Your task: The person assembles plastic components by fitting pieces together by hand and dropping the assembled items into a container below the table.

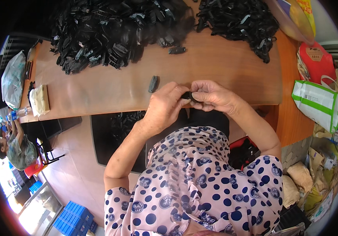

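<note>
Both my hands meet over the near edge of the wooden table, pinching one small black plastic part between them. My left hand grips its left end with thumb and fingers; my right hand has its thumb pressed on the right end. Fingers cover much of the part, so its exact kind does not show. A similar dark part lies just beyond my left hand, and another loose part rests farther back, near the large heap of black parts.
A second heap of black parts sits at the back right. Below the table edge, a dark tray holds more black parts. Bags, including a white-green one, stand at the right. A tissue pack lies left; another person sits beyond.
</note>
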Demonstrator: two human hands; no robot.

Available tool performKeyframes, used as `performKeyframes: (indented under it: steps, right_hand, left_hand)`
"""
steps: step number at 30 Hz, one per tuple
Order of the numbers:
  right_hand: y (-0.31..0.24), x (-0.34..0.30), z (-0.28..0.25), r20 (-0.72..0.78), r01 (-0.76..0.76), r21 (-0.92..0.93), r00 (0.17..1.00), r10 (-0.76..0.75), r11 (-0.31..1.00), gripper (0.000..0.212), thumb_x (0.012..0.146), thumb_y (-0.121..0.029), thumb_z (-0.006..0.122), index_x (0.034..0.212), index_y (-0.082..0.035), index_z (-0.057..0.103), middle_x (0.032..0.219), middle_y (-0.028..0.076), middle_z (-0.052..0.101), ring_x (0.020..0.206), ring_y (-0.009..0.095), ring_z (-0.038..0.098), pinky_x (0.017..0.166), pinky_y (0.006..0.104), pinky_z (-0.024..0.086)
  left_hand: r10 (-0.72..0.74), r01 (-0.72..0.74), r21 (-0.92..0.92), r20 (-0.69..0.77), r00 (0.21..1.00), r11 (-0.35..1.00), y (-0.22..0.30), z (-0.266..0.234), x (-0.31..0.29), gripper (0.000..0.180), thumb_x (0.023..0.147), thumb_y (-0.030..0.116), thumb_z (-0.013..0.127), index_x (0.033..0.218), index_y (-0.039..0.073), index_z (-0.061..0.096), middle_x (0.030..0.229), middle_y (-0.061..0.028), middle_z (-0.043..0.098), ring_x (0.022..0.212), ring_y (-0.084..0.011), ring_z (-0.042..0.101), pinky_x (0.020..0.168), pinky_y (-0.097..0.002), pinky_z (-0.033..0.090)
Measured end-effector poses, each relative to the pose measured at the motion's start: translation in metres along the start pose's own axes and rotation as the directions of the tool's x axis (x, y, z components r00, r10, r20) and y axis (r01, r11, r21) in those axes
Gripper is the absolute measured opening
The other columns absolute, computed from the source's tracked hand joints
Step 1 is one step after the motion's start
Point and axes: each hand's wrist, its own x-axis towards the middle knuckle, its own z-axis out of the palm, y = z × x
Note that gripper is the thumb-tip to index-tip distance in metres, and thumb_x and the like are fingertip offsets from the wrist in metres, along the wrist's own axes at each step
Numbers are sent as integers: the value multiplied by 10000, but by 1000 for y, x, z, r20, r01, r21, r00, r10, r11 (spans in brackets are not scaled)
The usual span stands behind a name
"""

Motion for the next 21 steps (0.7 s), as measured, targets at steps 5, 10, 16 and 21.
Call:
performKeyframes:
  steps: [5,10,16,21]
  right_hand:
    - [-8,3,17,110,180,-21,978,-177,983,447,958,-361,518,1259,-45,419,1034,73,530,809,156,609,521,188,455]
    - [-1,-4,11,266,220,-81,945,-191,972,512,976,-453,413,1247,-19,423,1020,104,529,861,198,596,531,218,464]
    - [13,-5,24,113,344,2,933,-342,939,389,987,-400,434,1044,-24,514,843,74,565,698,123,574,504,200,412]
    - [15,-6,25,92,261,-82,963,-253,962,362,986,-388,445,994,-34,523,796,47,556,664,92,560,498,194,408]
  left_hand:
    - [-160,119,-298,-116,980,947,-9,6,5,206,808,85,695,1003,23,666,1111,-106,521,939,-199,541,728,-294,486]
    - [-400,280,-757,27,916,591,0,9,11,230,848,199,691,1019,46,677,1335,-130,369,1096,-206,493,793,-311,520]
    - [-358,263,-820,77,931,508,4,15,10,389,869,340,659,1106,34,630,1360,-139,355,1080,-173,510,805,-311,546]
    - [-362,282,-846,115,925,452,-3,22,1,428,870,365,654,1117,18,619,1340,-126,381,1065,-161,512,766,-292,541]
